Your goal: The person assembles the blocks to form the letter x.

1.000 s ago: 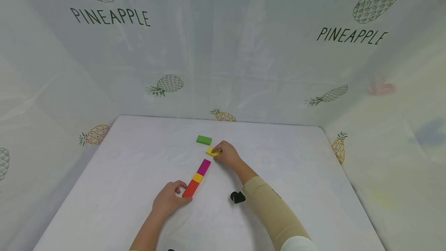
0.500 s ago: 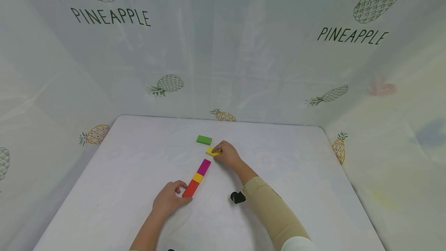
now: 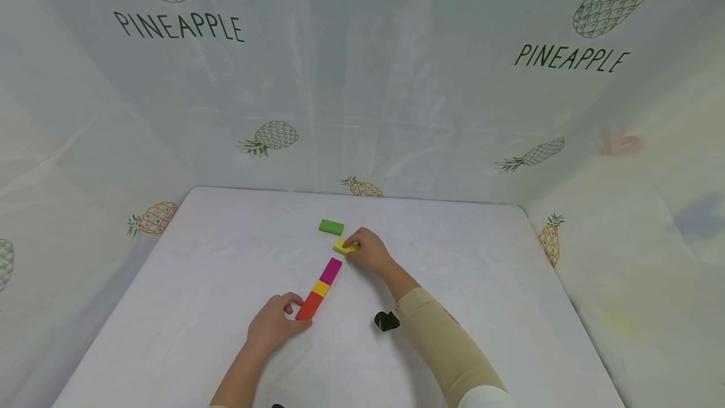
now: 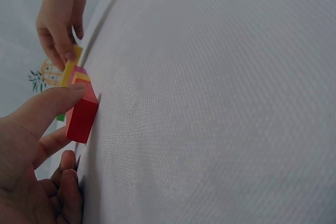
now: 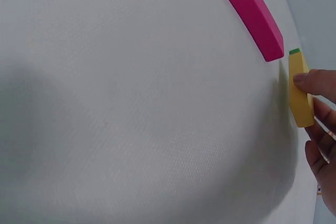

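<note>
At the table [image 3: 481,244], left hand [image 3: 274,323] snug around red block [image 3: 309,306], right hand [image 3: 369,250] snug around yellow block [image 5: 301,106].

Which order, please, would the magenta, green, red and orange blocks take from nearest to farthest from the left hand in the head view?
1. Red block: pinched by the left hand.
2. Orange block: just beyond the red one.
3. Magenta block: past the orange one.
4. Green block: farthest, towards the far edge of the table.
</note>
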The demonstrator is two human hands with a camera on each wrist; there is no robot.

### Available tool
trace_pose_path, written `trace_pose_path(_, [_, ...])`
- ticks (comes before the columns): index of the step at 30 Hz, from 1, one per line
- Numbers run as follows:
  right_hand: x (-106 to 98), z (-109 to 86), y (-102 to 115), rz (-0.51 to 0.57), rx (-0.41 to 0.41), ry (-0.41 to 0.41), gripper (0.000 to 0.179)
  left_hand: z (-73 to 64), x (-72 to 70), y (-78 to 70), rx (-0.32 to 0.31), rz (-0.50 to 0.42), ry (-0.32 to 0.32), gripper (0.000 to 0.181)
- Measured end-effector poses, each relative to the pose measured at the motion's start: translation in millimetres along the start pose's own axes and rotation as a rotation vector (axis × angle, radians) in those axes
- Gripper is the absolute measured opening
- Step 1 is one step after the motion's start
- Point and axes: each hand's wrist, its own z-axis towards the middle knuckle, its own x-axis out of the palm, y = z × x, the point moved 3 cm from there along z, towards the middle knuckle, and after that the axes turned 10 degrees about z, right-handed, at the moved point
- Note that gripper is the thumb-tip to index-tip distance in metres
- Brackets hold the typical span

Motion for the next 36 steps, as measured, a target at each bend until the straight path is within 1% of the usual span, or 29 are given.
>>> trace_pose_path(12, [1,-7.8,8,0.018,0.004,0.005,0.017,-0.8,-1.2,0.1,-0.009,-0.009,0.01,0.044])
trace_pose_path(19, [3,-12.9,10,0.016,-0.023,0.015,0.017,-0.8,-1.1,0.4,-0.001,-0.012,0.004,0.044])
trace_pose_path(23, [5,-18.4,11,0.018,-0.012,0.012,0.017,-0.7,-1.0,0.0,0.006,-0.01,0.005,0.043])
trace_pose_path(27, [6,-24.6,11,0.026,-0.022,0.009,0.018,-2.1,-2.4,-1.7,0.012,-0.009,0.005,0.043])
trace_pose_path(36, [11,-38.4,13,0.038,-0.045,0.009,0.016,0.1,-0.7,0.1,-0.003,-0.009,0.015,0.045])
